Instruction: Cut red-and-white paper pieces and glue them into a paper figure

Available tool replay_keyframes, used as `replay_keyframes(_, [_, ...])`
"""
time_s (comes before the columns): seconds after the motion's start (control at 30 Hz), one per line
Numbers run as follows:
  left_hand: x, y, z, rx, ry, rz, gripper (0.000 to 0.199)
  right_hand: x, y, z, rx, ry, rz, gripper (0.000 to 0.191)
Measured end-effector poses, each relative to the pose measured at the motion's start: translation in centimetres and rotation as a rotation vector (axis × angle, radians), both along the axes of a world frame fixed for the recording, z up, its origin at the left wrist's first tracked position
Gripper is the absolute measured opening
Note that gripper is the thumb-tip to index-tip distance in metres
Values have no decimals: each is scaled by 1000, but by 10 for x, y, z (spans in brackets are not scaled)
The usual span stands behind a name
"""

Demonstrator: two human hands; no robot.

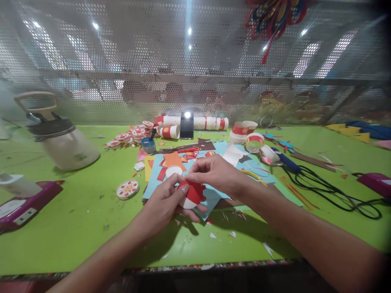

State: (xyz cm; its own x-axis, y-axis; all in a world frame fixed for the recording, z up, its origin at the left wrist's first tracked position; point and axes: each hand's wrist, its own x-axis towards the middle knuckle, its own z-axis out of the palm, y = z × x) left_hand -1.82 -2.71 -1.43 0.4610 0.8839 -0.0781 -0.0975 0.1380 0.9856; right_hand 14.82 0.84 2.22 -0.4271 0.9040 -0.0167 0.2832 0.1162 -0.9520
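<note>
My left hand [175, 195] is closed around a small rounded paper piece [192, 193], red over most of its face and white along the lower edge. The thumb lies on its face, with fingers behind it. My right hand [210, 171] pinches at the top edge of the same piece; its fingertips partly hide that spot. Just behind my left hand lies a white paper disc [174, 171] on light blue paper sheets [155, 179]. A white disc with a red pattern [128, 189] rests on the green table to the left.
Scissors [183, 150], a blue glue jar [148, 144] and stacked decorated discs [128, 136] lie beyond the sheets. Cut paper cups [241, 132] and a cable [332, 191] lie right. A large jug [61, 138] and purple power strip [33, 203] stand left. A lit phone [187, 126] leans behind.
</note>
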Motion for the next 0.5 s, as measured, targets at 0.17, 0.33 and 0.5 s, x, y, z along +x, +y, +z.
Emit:
replay_keyframes(0.17, [1,-2,2,-3,20,-21,16,0,1,-3,-3,2,-11,14])
replay_keyframes(0.33, [0,-2,1,1,31,-12,16,0,1,-5,-15,9,-16,15])
replay_keyframes(0.5, [-2,1,1,-41,2,-34,19,-1,-2,-3,-33,37,-4,9])
